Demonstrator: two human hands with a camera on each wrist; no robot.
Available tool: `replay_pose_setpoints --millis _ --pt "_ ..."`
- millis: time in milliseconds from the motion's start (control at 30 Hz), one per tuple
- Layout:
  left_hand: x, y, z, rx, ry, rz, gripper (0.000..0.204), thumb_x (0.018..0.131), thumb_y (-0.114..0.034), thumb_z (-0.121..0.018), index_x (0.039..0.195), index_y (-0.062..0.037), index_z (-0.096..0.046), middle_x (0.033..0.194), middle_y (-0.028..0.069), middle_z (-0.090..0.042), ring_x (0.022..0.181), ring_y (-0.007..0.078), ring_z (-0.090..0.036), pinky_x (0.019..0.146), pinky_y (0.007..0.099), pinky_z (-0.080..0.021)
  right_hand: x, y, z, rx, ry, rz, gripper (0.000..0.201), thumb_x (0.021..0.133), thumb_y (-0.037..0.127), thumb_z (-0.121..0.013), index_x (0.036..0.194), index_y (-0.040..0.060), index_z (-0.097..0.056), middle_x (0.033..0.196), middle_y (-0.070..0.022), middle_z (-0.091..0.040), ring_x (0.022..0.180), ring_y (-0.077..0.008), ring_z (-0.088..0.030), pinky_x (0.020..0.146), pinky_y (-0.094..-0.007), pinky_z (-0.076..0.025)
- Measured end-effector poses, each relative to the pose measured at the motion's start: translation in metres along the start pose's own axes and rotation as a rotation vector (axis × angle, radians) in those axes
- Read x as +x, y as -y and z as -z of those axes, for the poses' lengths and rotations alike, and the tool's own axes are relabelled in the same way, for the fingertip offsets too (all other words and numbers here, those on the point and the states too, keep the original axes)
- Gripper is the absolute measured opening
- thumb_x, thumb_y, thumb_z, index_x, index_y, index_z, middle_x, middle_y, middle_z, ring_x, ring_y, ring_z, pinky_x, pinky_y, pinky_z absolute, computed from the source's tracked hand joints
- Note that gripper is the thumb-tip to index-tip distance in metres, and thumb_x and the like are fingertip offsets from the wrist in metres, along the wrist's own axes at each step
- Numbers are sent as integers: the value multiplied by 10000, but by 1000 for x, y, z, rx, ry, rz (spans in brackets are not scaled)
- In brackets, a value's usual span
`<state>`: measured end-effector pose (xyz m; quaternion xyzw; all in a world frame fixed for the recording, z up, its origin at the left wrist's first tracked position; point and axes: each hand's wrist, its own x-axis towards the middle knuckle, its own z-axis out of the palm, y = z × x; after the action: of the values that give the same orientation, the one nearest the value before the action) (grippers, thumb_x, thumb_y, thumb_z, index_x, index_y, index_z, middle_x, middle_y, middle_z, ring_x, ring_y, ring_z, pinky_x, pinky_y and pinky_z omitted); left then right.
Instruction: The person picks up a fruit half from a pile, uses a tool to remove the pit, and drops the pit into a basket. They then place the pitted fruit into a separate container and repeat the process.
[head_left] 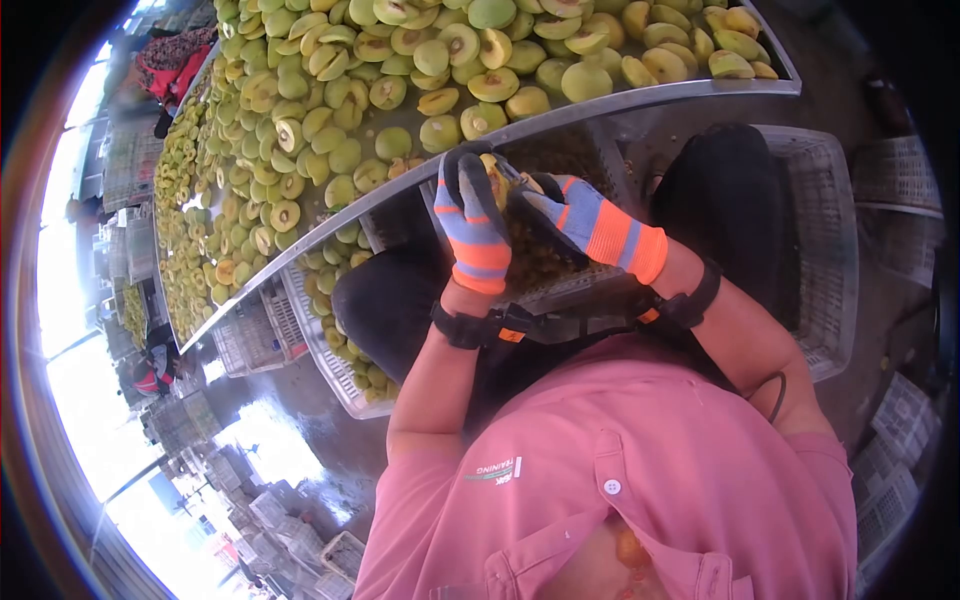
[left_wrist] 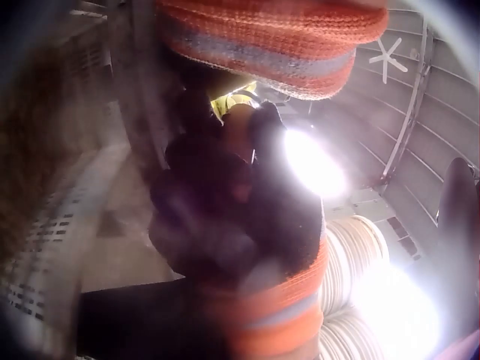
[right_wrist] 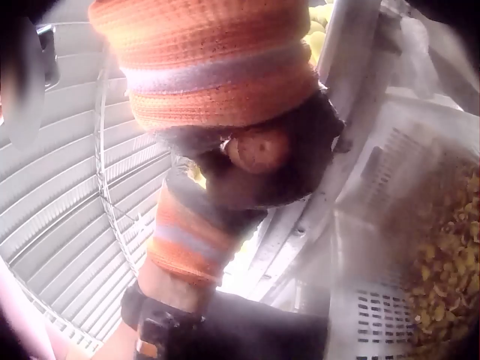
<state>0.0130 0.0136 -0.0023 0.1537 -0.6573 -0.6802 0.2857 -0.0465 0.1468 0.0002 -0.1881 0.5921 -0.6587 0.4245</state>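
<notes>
My gloved left hand (head_left: 472, 222) holds a yellowish piece of stone fruit (head_left: 496, 180) just below the metal table edge. Close against it, my gloved right hand (head_left: 590, 222) curls round a tool whose round brown handle end (right_wrist: 259, 150) shows in the right wrist view. The tool's working end is hidden between the hands. Both gloves are blue-grey with orange bands and dark palms. In the left wrist view the fruit shows as a bright yellow bit (left_wrist: 234, 99) between the dark fingers.
A metal-rimmed table (head_left: 640, 98) ahead bears many halved green fruits (head_left: 430, 58). White crates stand beside the left leg (head_left: 335, 375) and behind the right leg (head_left: 835, 250). Below the hands, another crate (right_wrist: 379, 315) holds small brownish-yellow pieces (right_wrist: 442, 277).
</notes>
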Motion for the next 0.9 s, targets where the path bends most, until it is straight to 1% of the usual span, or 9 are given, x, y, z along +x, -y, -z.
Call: replay_pose_setpoints --millis 67,267,300,367,467,600,667,800,900 --pt "-6 -8 -8 94 1 -66 293 1008 -220 -430 1063 17 -594 889 54 -608 796 125 -554 736 266 -456 0 -1 -1 -23 0 20 213 917 204 -608 1028 29 -657 843 -91 -666 759 -138 -538 741 -309 -475" --pt "-6 -2 -3 304 62 -203 177 969 -100 -488 1022 12 -615 902 49 -603 813 115 -537 740 271 -454 1 -16 -4 -231 8 145 231 803 128 -650 1010 24 -656 877 -116 -684 794 -177 -609 761 -321 -487" --pt "-6 -3 -3 271 65 -153 177 963 -94 -492 1015 16 -620 896 54 -610 808 126 -548 741 271 -457 1 -19 -4 -236 13 179 238 788 119 -650 1006 25 -656 882 -122 -686 799 -184 -617 762 -323 -489" --pt "-7 -8 -2 207 70 -51 176 951 -83 -499 1000 25 -629 885 65 -623 798 146 -569 742 272 -462 -4 -15 -3 -252 40 89 229 791 130 -650 995 25 -657 855 -120 -679 778 -189 -614 746 -322 -493" --pt "-4 -15 -3 264 122 -68 160 928 -61 -520 986 32 -637 863 77 -632 790 166 -589 738 273 -471 -10 1 5 -205 128 -53 235 785 168 -671 963 15 -657 788 -101 -661 709 -188 -607 681 -317 -494" --pt "3 -22 2 449 245 -221 146 915 -54 -536 971 30 -642 859 83 -633 779 154 -587 712 271 -477 -16 25 13 -49 247 -380 286 771 230 -711 923 -6 -655 692 -58 -623 605 -133 -557 560 -300 -459" --pt "5 -23 3 465 280 -269 140 914 -55 -543 966 27 -644 857 76 -635 771 141 -580 703 270 -478 -16 20 16 -42 281 -394 274 808 245 -713 974 34 -658 700 4 -592 603 -71 -502 527 -255 -411" --pt "2 -25 3 314 295 -102 143 921 -78 -548 956 23 -642 834 66 -629 756 138 -576 692 267 -472 -10 -5 18 -37 304 -166 261 816 248 -730 979 56 -661 705 29 -589 587 -46 -476 511 -235 -391" --pt "-2 -29 3 232 327 25 162 938 -109 -541 948 15 -644 813 49 -621 747 125 -566 678 261 -463 -17 17 22 -2 374 -238 263 809 241 -737 966 46 -657 730 2 -611 617 -50 -498 544 -243 -416"
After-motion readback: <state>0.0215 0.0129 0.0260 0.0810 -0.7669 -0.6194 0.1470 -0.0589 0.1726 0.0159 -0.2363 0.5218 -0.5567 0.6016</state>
